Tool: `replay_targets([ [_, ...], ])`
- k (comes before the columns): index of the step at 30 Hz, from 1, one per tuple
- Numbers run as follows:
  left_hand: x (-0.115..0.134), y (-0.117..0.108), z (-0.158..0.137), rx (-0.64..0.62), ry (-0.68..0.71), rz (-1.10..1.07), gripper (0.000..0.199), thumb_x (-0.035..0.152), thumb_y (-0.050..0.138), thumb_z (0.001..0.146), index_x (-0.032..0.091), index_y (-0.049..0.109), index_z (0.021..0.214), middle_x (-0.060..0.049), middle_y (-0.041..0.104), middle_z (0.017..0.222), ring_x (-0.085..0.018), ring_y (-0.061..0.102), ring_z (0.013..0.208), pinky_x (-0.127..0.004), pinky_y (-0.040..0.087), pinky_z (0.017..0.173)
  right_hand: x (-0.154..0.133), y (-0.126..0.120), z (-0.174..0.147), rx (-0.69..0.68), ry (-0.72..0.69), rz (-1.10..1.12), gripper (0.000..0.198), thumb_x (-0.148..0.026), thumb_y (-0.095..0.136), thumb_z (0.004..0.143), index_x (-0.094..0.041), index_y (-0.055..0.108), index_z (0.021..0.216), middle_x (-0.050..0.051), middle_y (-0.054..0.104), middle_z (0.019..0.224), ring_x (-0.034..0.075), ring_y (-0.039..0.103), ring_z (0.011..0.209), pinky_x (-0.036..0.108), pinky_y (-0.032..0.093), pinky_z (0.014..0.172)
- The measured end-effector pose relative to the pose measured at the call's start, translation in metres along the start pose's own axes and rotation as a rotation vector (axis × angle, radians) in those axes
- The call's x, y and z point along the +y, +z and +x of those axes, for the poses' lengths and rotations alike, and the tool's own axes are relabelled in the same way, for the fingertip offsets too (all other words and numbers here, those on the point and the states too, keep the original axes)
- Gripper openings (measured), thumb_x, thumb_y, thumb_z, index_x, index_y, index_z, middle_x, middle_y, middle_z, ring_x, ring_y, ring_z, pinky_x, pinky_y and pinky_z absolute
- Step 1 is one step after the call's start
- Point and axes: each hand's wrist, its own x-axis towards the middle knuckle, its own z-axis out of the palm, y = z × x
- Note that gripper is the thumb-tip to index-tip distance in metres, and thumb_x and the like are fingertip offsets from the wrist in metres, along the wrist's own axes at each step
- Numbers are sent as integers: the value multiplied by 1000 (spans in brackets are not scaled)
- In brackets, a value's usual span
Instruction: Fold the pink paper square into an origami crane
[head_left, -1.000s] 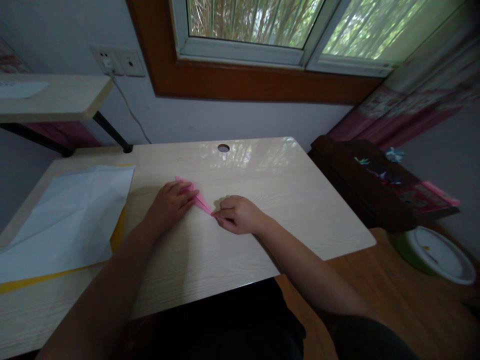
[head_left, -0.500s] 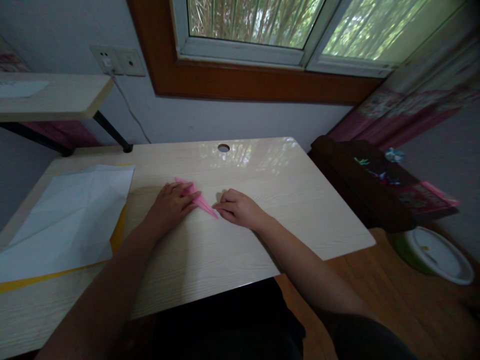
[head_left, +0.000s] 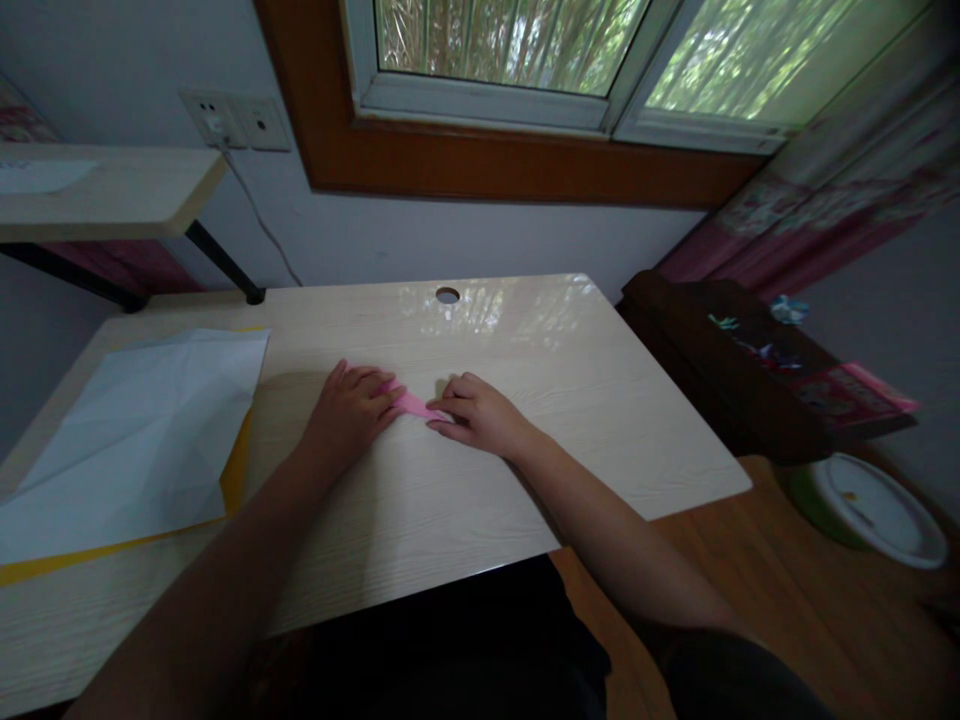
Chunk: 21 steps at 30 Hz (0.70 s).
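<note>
A narrow piece of pink folded paper (head_left: 412, 403) lies on the pale wood-grain desk (head_left: 480, 510). My left hand (head_left: 351, 402) holds its left part against the desktop, its fingers covering much of that end. At the pointed right end, my right hand (head_left: 474, 412) has thumb and forefinger closed on the tip, with the other fingers curled in. Between the two hands the middle stretch of the paper shows. The folds under my left fingers are hidden.
Left on the desk, a large creased white sheet (head_left: 150, 430) lies over a yellow sheet (head_left: 238, 465). A raised shelf (head_left: 150, 190) stands at the back left. A cable hole (head_left: 448, 296) sits near the rear edge. Beyond the right side are a dark cabinet (head_left: 675, 310) and a white-lidded green bin (head_left: 885, 510).
The pink paper has turned, its right tip swinging up and rightward to my right hand. My right thumb and forefinger have closed on that tip. My left hand has shifted slightly.
</note>
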Motion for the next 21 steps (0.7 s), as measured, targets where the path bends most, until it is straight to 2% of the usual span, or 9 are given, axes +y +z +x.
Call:
replay_targets([
  [3,2,0,1,7,19,-4,29,36,61,97,29,72,123,-9,71,127,-32,60,120,-65,30,117,1,0,0,-5,14,-61,29,-39,60,100,-18,75,114,10,67,96,22,56,91,36,49,81],
  [12,8,-1,2,-4,105,-25,25,29,58,99,24,74,117,-10,74,115,-27,66,108,-54,43,112,-1,-1,0,-44,-4,-242,26,-30,57,102,-15,78,107,10,68,91,20,57,84,33,47,74],
  [21,12,-7,3,18,129,-27,27,31,60,98,25,73,121,-8,76,114,-28,67,107,-57,42,112,0,-2,-1,-15,1,-230,25,-29,57,101,-16,78,101,9,69,89,19,57,82,32,47,73],
])
